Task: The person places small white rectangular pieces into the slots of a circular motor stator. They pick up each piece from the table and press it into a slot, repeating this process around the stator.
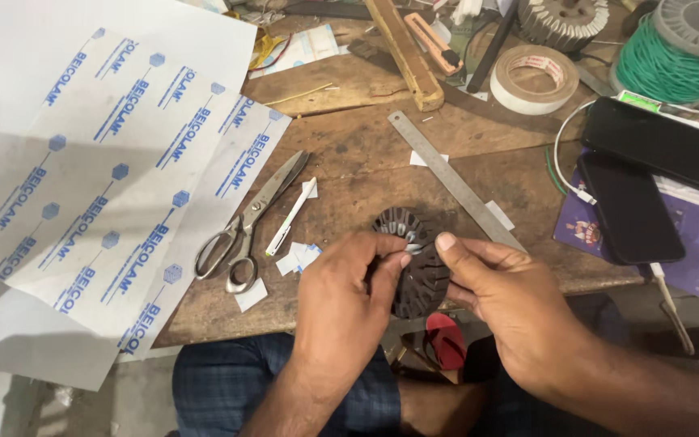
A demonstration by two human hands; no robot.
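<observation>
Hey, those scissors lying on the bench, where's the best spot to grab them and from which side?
Take the scissors by the two handle loops, which lie at the near end toward the bench edge. Come from the near side, since the closed blades point away toward the far right. The white pen lies close on their right, so approach from the left.

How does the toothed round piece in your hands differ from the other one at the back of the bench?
The dark slotted metal disc is held between the left hand and right hand; the pale grey toothed metal ring lies untouched on the wooden bench. The disc is fully in view, the ring is cut off. Both are round and slotted.
</observation>
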